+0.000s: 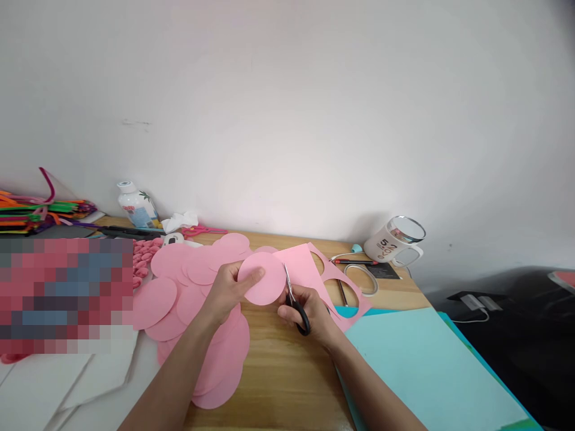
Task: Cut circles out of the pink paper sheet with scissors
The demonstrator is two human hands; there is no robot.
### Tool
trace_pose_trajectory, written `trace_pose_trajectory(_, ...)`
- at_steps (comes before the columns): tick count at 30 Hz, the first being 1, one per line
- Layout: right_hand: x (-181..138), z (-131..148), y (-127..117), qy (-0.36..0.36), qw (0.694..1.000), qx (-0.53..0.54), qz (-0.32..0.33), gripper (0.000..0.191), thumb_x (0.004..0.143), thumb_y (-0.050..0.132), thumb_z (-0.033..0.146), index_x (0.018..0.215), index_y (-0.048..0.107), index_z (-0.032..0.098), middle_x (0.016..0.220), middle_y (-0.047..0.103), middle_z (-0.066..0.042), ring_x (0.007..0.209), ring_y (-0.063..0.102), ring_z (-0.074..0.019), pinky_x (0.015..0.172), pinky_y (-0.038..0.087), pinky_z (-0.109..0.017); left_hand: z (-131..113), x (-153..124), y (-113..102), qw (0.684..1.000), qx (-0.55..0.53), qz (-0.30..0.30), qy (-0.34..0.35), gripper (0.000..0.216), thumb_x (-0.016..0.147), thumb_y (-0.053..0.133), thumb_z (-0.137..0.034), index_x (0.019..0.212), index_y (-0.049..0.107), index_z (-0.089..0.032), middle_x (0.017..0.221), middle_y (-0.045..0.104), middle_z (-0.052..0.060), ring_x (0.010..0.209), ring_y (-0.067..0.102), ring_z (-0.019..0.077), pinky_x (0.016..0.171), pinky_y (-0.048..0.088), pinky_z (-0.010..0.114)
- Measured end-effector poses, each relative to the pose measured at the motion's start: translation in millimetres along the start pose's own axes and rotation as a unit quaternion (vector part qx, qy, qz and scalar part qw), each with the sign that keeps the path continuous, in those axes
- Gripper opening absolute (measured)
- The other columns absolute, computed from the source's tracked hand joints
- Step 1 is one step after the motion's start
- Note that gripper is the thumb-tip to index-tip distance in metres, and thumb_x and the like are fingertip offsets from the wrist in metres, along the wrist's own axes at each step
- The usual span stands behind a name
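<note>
My left hand [224,291] pinches a pink paper circle [264,286], thumb on its face, above the table's middle. In my right hand [314,308] is a pair of scissors [302,315] with black handles, its blades pointing up along the circle's right edge. Whether the blades are on the paper is hard to tell. Behind the scissors lies a pink paper sheet [299,263], and to its right a pink offcut [358,299] with round holes. Many overlapping pink circles [224,365] spread under and around my left forearm.
Light blue paper sheets [426,359] cover the table's right side. A white mug [390,242], a red-black pen [357,261] and a tape roll [368,278] stand or lie behind. Back left are a white bottle [137,206], pink scissors [202,230] and colourful pipe cleaners [45,209].
</note>
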State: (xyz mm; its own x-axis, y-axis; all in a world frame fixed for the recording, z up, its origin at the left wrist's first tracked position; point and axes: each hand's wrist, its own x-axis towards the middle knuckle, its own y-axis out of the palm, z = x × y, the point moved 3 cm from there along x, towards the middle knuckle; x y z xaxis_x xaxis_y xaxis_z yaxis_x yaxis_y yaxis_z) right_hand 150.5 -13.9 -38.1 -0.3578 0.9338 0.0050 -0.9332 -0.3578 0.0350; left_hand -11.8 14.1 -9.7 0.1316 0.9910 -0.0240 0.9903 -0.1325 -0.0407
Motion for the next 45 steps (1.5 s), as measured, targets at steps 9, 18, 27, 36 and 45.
trace_pose_trajectory(9, 0.2, -0.4, -0.5, 0.001, 1.0, -0.006, 0.002, 0.039, 0.062, 0.071, 0.05, 0.063, 0.05, 0.018, 0.046, 0.039, 0.007, 0.043, 0.031, -0.0077, 0.042, 0.024, -0.022, -0.3, 0.3, -0.5, 1.0, -0.013, -0.014, -0.006, 0.027, 0.064, 0.068, -0.038, 0.062, 0.059, -0.013, 0.058, 0.049, -0.002, 0.057, 0.043, 0.0117, 0.051, 0.035, 0.022)
trace_pose_trajectory(18, 0.1, 0.9, 0.8, 0.002, 1.0, -0.001, 0.004, 0.039, 0.063, 0.07, 0.051, 0.063, 0.049, 0.018, 0.044, 0.042, 0.006, 0.041, 0.034, -0.008, 0.041, 0.025, -0.022, 0.0, 0.4, -1.1, 0.999, -0.025, -0.026, -0.007, 0.025, 0.065, 0.068, -0.035, 0.061, 0.058, -0.013, 0.059, 0.049, -0.002, 0.057, 0.042, 0.0109, 0.05, 0.034, 0.021)
trace_pose_trajectory(27, -0.8, -0.9, 0.0, 0.01, 1.0, -0.003, 0.0, 0.038, 0.064, 0.071, 0.048, 0.063, 0.05, 0.017, 0.043, 0.043, 0.006, 0.04, 0.035, -0.0078, 0.04, 0.026, -0.022, -0.1, 0.7, -1.2, 0.998, -0.047, -0.029, -0.012, 0.022, 0.064, 0.069, -0.032, 0.065, 0.061, -0.012, 0.062, 0.053, -0.001, 0.06, 0.045, 0.0116, 0.052, 0.036, 0.021)
trace_pose_trajectory(36, -0.6, -0.9, 0.3, 0.018, 1.0, 0.002, -0.003, 0.036, 0.063, 0.071, 0.045, 0.061, 0.05, 0.017, 0.043, 0.043, 0.006, 0.039, 0.037, -0.0078, 0.04, 0.027, -0.021, 1.3, 2.0, -1.8, 0.999, -0.045, -0.023, 0.012, 0.022, 0.068, 0.066, -0.034, 0.068, 0.062, -0.012, 0.064, 0.053, -0.001, 0.062, 0.045, 0.0119, 0.053, 0.036, 0.021)
trace_pose_trajectory(45, -0.7, -0.2, 0.8, 0.023, 1.0, -0.009, -0.008, 0.035, 0.063, 0.071, 0.045, 0.061, 0.051, 0.017, 0.042, 0.044, 0.006, 0.039, 0.037, -0.0078, 0.039, 0.027, -0.021, -2.5, 1.2, -2.5, 0.995, 0.039, -0.057, 0.068, 0.029, 0.076, 0.057, -0.039, 0.061, 0.052, -0.014, 0.06, 0.042, -0.003, 0.057, 0.036, 0.01, 0.049, 0.03, 0.021)
